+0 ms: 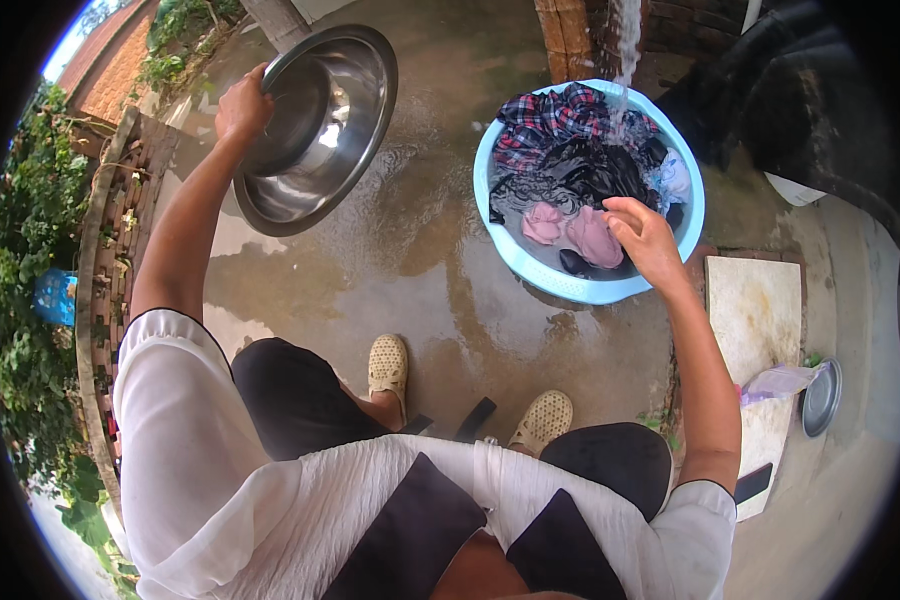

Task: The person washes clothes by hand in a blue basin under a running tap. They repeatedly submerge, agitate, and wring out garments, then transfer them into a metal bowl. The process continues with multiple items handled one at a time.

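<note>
My left hand (244, 105) grips the rim of a stainless steel basin (311, 135), which is tilted with its hollow side showing. Over the near right part of a light blue plastic tub (491, 225), my right hand (645, 240) hangs with its fingers loosely apart and nothing visible in them. Water and wet clothes fill the tub: a plaid garment (547, 124), a black garment (596, 169), pink cloth (592, 236) and a pale blue-white cloth (673, 178). A stream of water (628, 45) pours in from above at the far side.
Wet concrete (420, 285) lies around my clogs (388, 364). A pale slab (754, 315) at right bears a phone (754, 484) and a plastic packet (780, 384), beside a grey metal lid or dish (822, 397). A wooden post (564, 41) stands behind the tub; a brick wall (120, 247) runs left.
</note>
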{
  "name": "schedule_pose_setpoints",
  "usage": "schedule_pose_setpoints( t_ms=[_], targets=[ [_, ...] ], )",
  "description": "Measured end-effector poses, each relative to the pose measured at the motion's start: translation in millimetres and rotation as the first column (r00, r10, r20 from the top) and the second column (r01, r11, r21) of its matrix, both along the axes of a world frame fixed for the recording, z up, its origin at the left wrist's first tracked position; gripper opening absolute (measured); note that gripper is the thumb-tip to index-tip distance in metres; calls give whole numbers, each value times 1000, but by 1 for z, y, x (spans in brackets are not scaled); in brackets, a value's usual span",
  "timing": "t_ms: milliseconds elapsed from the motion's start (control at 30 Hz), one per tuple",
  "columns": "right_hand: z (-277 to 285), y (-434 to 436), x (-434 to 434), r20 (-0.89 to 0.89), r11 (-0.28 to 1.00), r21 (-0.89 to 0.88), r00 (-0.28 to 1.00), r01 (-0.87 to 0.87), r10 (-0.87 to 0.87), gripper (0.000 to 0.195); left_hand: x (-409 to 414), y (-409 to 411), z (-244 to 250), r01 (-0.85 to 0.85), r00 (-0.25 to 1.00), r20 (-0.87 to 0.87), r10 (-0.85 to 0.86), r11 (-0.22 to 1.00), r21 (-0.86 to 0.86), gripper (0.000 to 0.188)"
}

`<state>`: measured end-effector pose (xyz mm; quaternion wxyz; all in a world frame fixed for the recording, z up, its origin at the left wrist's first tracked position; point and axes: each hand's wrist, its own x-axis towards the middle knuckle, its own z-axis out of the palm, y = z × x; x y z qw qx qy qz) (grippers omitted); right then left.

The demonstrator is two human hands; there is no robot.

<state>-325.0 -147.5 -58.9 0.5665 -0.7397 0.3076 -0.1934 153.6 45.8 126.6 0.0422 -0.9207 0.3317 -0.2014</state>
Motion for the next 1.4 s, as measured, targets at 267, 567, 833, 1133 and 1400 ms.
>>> schedule_pose_setpoints(
  t_ms=[267,567,833,1133,1400],
  targets=[
    [13,0,-6,-147,948,-310,981,77,-128,32,74,37,-26,-249,967,-97,234,949,-193,47],
    [-14,16,18,-450,666,-657,893,-353,30,49,137,132,-182,-766,512,-850,-121,384,-516,16],
    [-24,17,41,-621,654,-577,783,-489,38,45,123,175,-253,-846,343,-935,-94,402,-350,18],
    [-95,2,61,-830,653,-463,552,-599,-82,28,67,226,-302,-649,1,-925,379,704,288,25],
    [-78,-10,75,-807,734,-290,569,-614,157,28,30,93,-207,10,873,-486,-51,996,-85,47]
  ],
)
